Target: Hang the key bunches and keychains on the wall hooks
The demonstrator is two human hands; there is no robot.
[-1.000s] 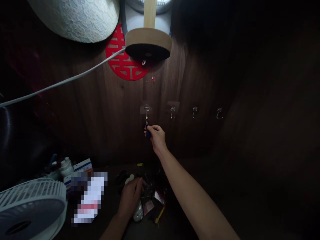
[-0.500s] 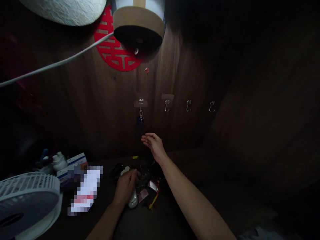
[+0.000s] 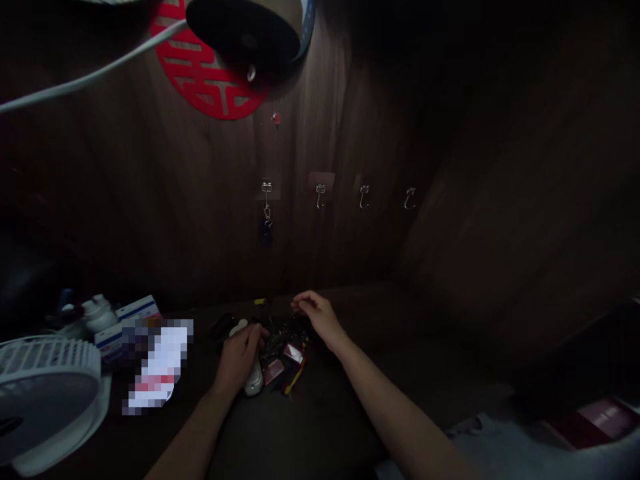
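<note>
A dark pile of keys and small tags (image 3: 287, 333) lies on the table below the wall. My left hand (image 3: 241, 353) rests at the pile's left side, fingers curled down over it; what they grip is hidden. A pale, rounded object (image 3: 254, 382) shows under that hand. My right hand (image 3: 320, 317) hovers at the pile's back right, fingers loosely stretched with nothing visible in them. Among the pile are a pinkish card-like tag (image 3: 274, 372), a shiny tag (image 3: 294, 354) and a yellow strip (image 3: 295, 379). A dark blue key bunch (image 3: 267, 230) hangs from the leftmost wall hook (image 3: 267, 189).
More metal hooks (image 3: 321, 193) line the wooden wall to the right. On the left stand a white fan (image 3: 55, 400), boxes (image 3: 137, 310) and white bottles (image 3: 97, 313). A lamp-like cylinder (image 3: 250, 30) and white cable (image 3: 95, 77) are overhead, before a red paper cut-out (image 3: 215, 87).
My right hand has come down from below the hanging keys to the pile. My left hand stays on the pile. The camera view has shifted.
</note>
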